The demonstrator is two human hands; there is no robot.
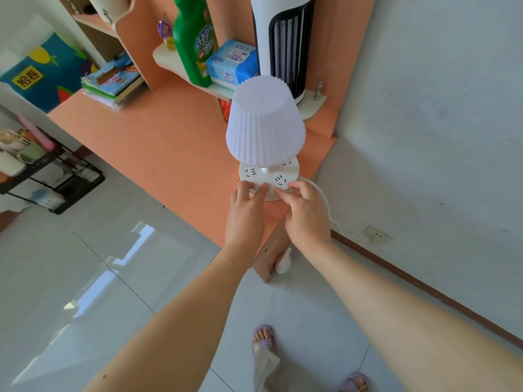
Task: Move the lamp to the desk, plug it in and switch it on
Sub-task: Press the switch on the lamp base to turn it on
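A white lamp (266,123) with a ribbed shade stands upright on the orange desk (147,142), near its front right corner. Its round white base (254,174) carries several sockets. My left hand (246,213) rests its fingertips on the front left of the base. My right hand (305,213) touches the front right of the base with its fingertips. A white cord (325,202) runs from the base's right side down toward the wall. A wall socket (377,235) sits low on the grey wall; the cord's plug end is not visible.
On the desk's raised shelf stand a green bottle (195,38), a blue tissue pack (232,63) and a white-and-black tower fan (283,38). Books (113,83) lie at the desk's back left. A black rack (51,176) stands on the floor at left. A white bottle (283,263) leans by the desk leg.
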